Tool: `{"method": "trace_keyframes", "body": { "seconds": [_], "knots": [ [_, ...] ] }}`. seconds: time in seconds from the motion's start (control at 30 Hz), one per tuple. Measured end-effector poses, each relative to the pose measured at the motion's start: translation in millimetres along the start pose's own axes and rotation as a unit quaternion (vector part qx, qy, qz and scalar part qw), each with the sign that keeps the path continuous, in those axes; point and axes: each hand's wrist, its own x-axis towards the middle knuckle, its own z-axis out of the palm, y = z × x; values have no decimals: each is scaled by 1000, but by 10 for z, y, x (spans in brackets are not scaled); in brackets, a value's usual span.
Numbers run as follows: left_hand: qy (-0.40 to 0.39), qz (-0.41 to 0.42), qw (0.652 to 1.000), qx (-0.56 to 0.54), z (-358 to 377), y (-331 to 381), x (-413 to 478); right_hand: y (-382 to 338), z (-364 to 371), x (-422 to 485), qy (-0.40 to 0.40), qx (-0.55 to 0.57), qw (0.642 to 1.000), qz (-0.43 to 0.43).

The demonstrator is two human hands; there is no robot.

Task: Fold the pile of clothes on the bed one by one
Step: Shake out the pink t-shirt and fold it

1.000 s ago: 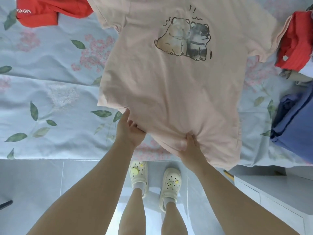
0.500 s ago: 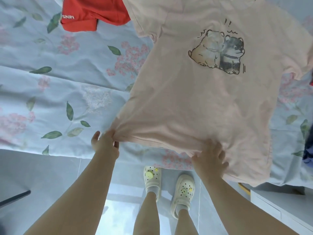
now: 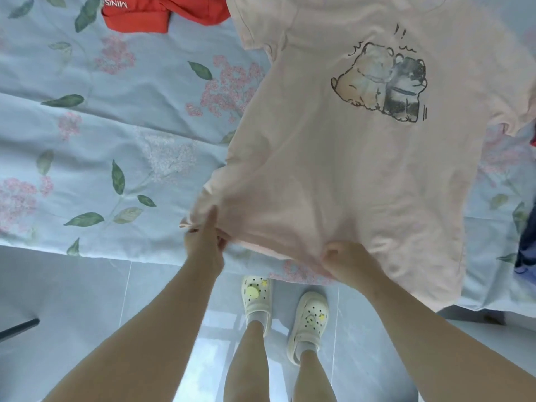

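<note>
While standing at bed (image 3: 87, 126) edge, pinching pink T-shirt (image 3: 333, 184) hem corner in left hand (image 3: 204, 245); clutching mid-hem in right hand (image 3: 345, 261) fist. Noting red garment (image 3: 139, 15) beyond sleeve.

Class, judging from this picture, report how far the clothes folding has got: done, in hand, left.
Done: nothing plainly folded shows. In hand: the pink T-shirt lies spread print-up on the bed, left hand and right hand gripping its hem, unfolded. Left: this shirt, the crumpled red garment, perhaps the blue garment at the right edge.
</note>
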Motion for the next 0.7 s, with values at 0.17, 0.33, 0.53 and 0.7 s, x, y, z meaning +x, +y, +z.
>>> {"method": "trace_keyframes", "body": {
  "seconds": [0.17,0.33,0.53,0.7],
  "knots": [
    [-138,-129,977,95,231,-473,-316,219,257,-155,62,101,988,102],
    [-88,-98,991,33,383,-679,-455,316,322,-300,105,538,762,345],
    [-150,-148,970,117,453,-967,-685,423,249,-273,86,746,542,378],
    [-65,-131,980,134,420,-1095,-717,731,196,-266,131,788,460,387]
  ]
}}
